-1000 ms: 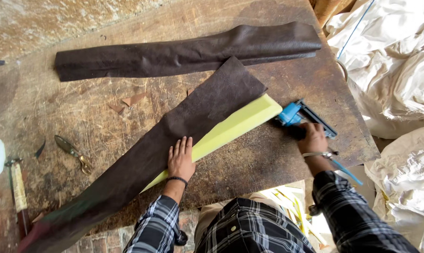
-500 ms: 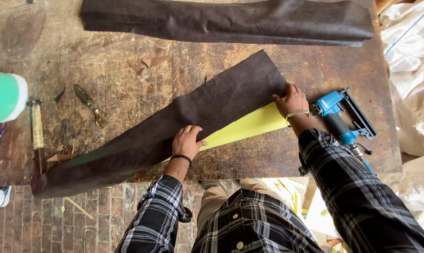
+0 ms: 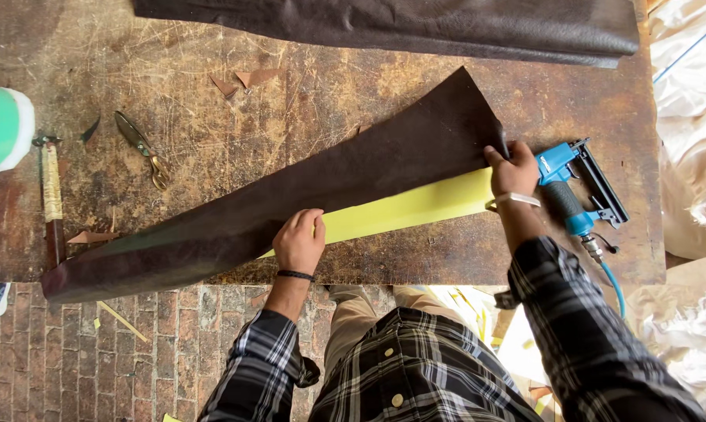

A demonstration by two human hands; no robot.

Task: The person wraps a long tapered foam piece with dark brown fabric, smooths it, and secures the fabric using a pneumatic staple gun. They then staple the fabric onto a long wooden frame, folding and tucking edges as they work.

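Head view, single frame, looking down on a worn, scarred wooden workbench (image 3: 212, 117).

Item 1: long tapered strip of dark brown leather (image 3: 306, 199), lying slantwise from the near left corner of the bench up toward its right side, widest at the right. It covers most of a long pale yellow foam wedge (image 3: 415, 207), whose near edge shows bare along the front edge of the bench.

Item 2: left hand (image 3: 298, 241), palm down, fingers together and flat, pressing the near hem of the leather where it meets the foam, close to the bench's front edge.

Item 3: right hand (image 3: 513, 168), fingers curled and pinched on the wide right end of the leather, at the end of the foam.

Item 4: blue pneumatic staple gun (image 3: 575, 187) with hose, lying just beside the right hand near the right edge; not held.

Item 5: second dark brown leather piece (image 3: 384, 23), along the far edge.

Item 6: metal shears (image 3: 142, 148), left of centre; a wood-handled tool (image 3: 51, 195) and a green-and-white cylinder (image 3: 1, 129) at the left edge; small leather offcuts (image 3: 247, 78) toward the far side.

Step, as judged: aligning and smoothing the cover over the foam. The next move calls for keeping the leather taut and its hem square to the foam.
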